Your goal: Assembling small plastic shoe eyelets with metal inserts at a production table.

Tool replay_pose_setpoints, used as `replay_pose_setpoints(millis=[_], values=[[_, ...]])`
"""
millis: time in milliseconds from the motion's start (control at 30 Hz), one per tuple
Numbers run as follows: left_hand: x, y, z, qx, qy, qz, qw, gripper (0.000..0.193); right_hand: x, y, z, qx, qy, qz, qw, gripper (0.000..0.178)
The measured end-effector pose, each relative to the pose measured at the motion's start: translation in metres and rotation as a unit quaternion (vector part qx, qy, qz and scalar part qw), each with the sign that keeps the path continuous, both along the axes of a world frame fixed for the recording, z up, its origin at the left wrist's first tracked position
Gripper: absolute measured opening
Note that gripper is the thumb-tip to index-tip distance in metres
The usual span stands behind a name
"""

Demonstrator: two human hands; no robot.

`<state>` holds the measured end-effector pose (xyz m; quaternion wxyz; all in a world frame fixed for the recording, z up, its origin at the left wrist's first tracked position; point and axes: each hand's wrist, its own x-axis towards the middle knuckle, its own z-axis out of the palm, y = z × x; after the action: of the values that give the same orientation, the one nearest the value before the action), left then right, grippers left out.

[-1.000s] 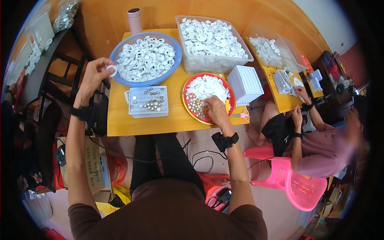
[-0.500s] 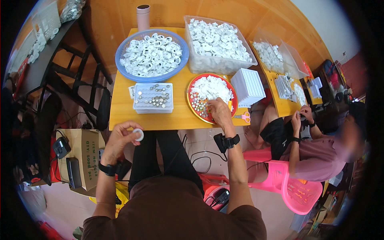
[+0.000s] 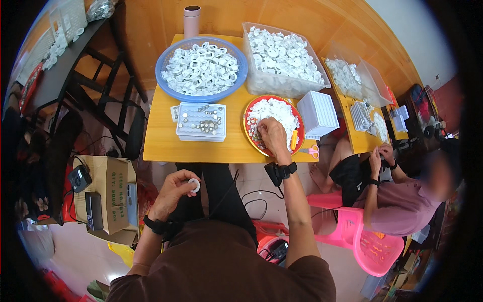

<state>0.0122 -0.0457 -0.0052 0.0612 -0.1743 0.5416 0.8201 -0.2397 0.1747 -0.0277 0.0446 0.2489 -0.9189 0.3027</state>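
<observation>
My left hand [image 3: 173, 195] is closed, thumb and fingers pinching a small round white plastic piece [image 3: 194, 186] just off the table's front edge, above my lap. Fingers bent downward, my right hand [image 3: 273, 136] is in the red round tray [image 3: 300, 141], over small silver button-like discs [image 3: 253, 132] beside a heap of white pieces [image 3: 274, 110]. Whatever its fingertips grip is hidden. A yellow-handled tool [image 3: 294, 140] lies in the tray to the right of that hand. Left of the tray, a pale compartment tray [image 3: 193, 135] holds several silver discs.
A blue basket [image 3: 163, 83] and a clear bin [image 3: 282, 85], both full of white parts, stand behind. A pink bottle [image 3: 191, 22], stacked white trays [image 3: 319, 113] and pink scissors [image 3: 313, 151] are on the table [image 3: 161, 146]. A co-worker [image 3: 397, 201] sits at right.
The view has shifted slightly, moving the table rightward in the picture. My left hand, still holding the white piece, has come inward and lower. My right hand has moved toward the discs.
</observation>
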Motion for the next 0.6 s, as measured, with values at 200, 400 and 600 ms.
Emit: replay_pose_setpoints(millis=[200, 400, 600], values=[[0.003, 0.000, -0.004, -0.001, -0.005, 0.002, 1.000, 0.014, 0.002, 0.009, -0.003, 0.012, 0.018, -0.006, 1.000, 0.009], [0.004, 0.000, -0.006, 0.004, -0.006, 0.009, 1.000, 0.016, 0.005, 0.006, -0.001, 0.006, 0.032, 0.007, 0.999, 0.009], [0.007, 0.001, 0.000, 0.017, 0.012, 0.021, 1.000, 0.022, 0.007, -0.002, -0.003, 0.006, 0.000, 0.013, 1.000, 0.006]])
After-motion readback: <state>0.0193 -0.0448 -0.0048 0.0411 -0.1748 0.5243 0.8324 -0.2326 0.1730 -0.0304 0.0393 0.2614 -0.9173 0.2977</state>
